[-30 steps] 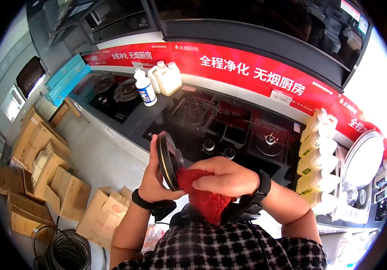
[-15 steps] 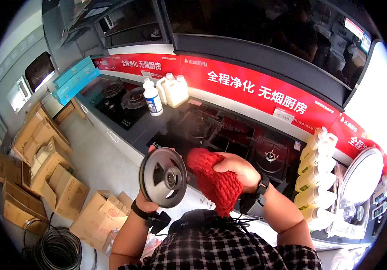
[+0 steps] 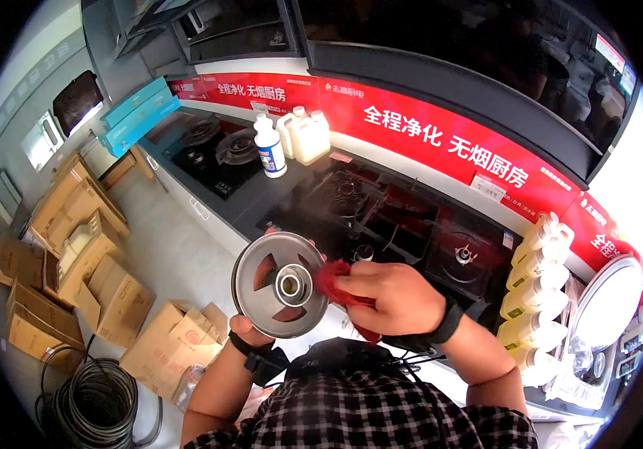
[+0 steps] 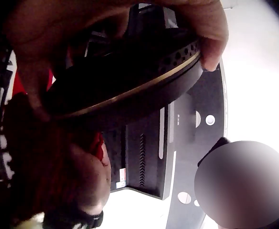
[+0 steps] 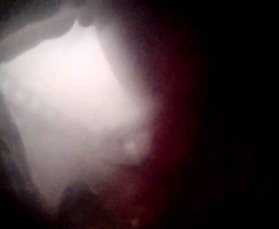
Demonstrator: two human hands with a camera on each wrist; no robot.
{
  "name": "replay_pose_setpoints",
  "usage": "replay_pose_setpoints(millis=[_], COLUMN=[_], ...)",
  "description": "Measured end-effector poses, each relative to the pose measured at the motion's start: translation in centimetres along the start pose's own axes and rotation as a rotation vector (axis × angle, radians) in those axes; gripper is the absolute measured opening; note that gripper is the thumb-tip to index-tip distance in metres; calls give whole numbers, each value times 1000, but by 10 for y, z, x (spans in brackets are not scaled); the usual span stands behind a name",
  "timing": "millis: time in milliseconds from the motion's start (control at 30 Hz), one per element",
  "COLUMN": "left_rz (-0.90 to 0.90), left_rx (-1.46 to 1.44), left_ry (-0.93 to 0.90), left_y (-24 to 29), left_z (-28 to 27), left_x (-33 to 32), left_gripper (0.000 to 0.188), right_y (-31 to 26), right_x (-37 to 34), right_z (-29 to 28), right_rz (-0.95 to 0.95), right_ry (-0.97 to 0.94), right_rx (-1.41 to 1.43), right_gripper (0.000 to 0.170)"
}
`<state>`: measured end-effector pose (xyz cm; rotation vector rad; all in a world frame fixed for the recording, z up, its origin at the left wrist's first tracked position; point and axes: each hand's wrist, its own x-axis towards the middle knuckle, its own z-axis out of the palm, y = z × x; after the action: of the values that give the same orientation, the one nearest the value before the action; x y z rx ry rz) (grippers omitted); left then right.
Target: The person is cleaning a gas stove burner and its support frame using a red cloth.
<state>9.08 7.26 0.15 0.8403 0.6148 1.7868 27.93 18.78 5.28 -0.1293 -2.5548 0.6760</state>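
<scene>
I take the metal disc as my landmark. It is held up in the air, its face turned toward the head camera, with the stove and the table beyond it. My left hand grips it by the edge; the left wrist view shows fingers curled over the rim, which has a brass-coloured band. My right hand holds a bunched red cloth against the disc's right edge. The right wrist view is too blurred to tell me more.

I read the step as wiping. To do it well, I'd keep the left grip firm but turn the disc bit by bit, so that each stretch of rim meets the cloth. I'd fold the cloth into a flat pad, press evenly, and work around the raised hub in small circles. At the cut-out openings, loose folds could snag, so I'd go gently there. Pushing too hard at one edge could twist the disc loose.
</scene>
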Motion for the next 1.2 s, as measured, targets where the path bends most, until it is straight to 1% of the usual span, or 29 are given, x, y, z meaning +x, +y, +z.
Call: replay_pose_setpoints(millis=[33, 67, 100, 133, 167, 200, 233, 267, 300, 333, 367, 433, 467, 500, 567, 667, 700, 733, 767, 800, 833, 867, 900, 933, 967, 1000, 1033, 1133, 1200], left_rz=[-6, 52, 108, 162, 187, 163, 138, 114, 112, 98, 84, 61, -20, -98, 90, 111, 12, 8, 32, 46, 41, -11, -62, -27, -22, -19, -44, 123, 239], left_rx=[-8, -19, -37, -59, -43, -48, -54, -61, -55, -49, -44, -9, -10, -31, -47, 62, -114, -188, -267, -343, -424, -465, -508, -449, -404, -358, -327, 186, 882], left_ry=[64, -33, -133, -233, -297, -260, -222, -185, -179, -152, -125, -90, 151, 392, -135, -284, -184, -180, -215, -290, -346, -321, -293, -342, -315, -288, -187, -181, -171], left_y=[2, 1, -1, -1, 1, 0, -1, -2, -2, -3, -4, -2, -3, 1, -10, 0, -5, -7, -6, -2, 4, 10, 17, 15, 14, 14, 13, 19, 27], left_z=[6, 2, -3, -6, -5, -5, -5, -5, -3, -4, -6, -2, 8, 26, 5, -7, -9, -13, -22, -24, -24, -19, -11, -8, -8, -8, -9, -2, 5], left_x=[3, 5, 7, 10, 12, 11, 10, 8, 7, 6, 6, 8, 9, 11, 14, 11, 11, 12, 12, 16, 18, 16, 15, 18, 18, 19, 18, 14, 17], left_gripper=[130, 111, 91, 72, 72, 86, 100, 115, 121, 122, 123, 125, 128, 130, 113, 72, 68, 75, 82, 89, 96, 80, 65, 65, 68, 70, 75, 120, 119], right_y=[0, -1, -3, -8, -15, -20, -23, -26, -28, -30, -29, -26, -24, -18, -1, 13, 20, 23, 26, 28, 26, 29, 27, 25, 24, 24, 23, 22, 22], right_x=[-1, -2, -2, -1, 2, 5, 7, 9, 10, 11, 10, 10, 11, 13, 14, 16, 16, 14, 11, 9, 7, 3, -1, -4, -6, -5, -4, 3, 10], right_z=[-6, -9, -8, -8, -9, -8, -3, 2, 7, 12, 16, 14, 12, 10, 5, -12, -17, -24, -29, -34, -39, -39, -35, -30, -25, -23, -20, -11, -6], right_rz=[-4, -7, -64, -97, -129, -162, -157, -156, -153, -150, -114, -95, -87, -129, -215, -201, -260, -248, -222, -195, -149, -85, 25, 137, 229, 284, 340, 499, 569], right_ry=[-37, -72, 17, 46, 77, 108, 97, 129, 162, 194, 163, 84, 43, 21, -28, -237, -270, -315, -297, -280, -224, -141, -42, 58, 87, 103, 121, 153, 159], right_rx=[34, 66, 138, 141, 143, 145, 16, -26, -67, -108, -144, -68, -30, 102, 368, 440, 514, 570, 584, 596, 583, 558, 697, 834, 1031, 1037, 1042, 1111, 1217], right_gripper=[34, 33, 32, 33, 33, 33, 36, 37, 39, 40, 42, 40, 39, 37, 33, 30, 27, 26, 26, 26, 28, 30, 31, 32, 36, 37, 38, 44, 48])
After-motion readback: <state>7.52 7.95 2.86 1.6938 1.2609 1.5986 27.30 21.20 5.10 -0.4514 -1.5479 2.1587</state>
